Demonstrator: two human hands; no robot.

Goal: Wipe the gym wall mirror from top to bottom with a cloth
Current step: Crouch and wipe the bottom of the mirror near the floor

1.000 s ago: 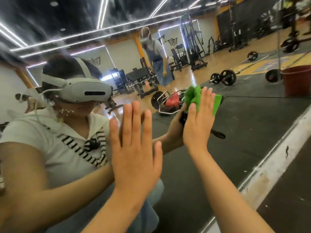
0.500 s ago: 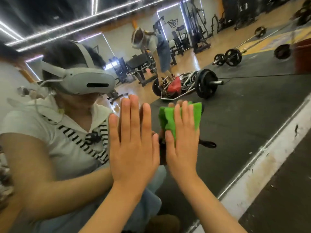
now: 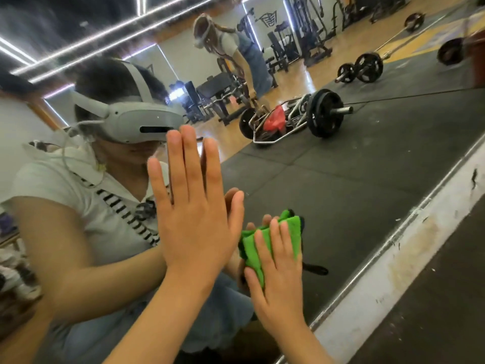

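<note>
Fingers [image 3: 276,240] of our right hand [image 3: 279,282] lie straight and close together, flat over the bright green microfibre cloth [image 3: 292,229]. They press it against the large gym wall mirror [image 3: 367,200] rather than curling round it. Our left hand [image 3: 194,216] is spread just as flat on the glass beside it, palm down, holding nothing; we judge it a brace.

Over the last second the cloth has travelled down the glass and in toward our left hand. A second ago it sat above that hand's fingertips, and now it lies below them, just beside the heel of the palm. This brings it near the mirror's lower edge, where the white painted strip [image 3: 388,279] meets the dark rubber floor [image 3: 433,324]. We take this to mean the downward stroke on this stretch is almost spent, with only the last band above the lower edge left to cover.

The cloth is bunched into a thick pad. Its long axis seems to run along our fingers, up the glass and away from the lower edge. The looser folds stick out past the fingertips on the upper side.
</note>
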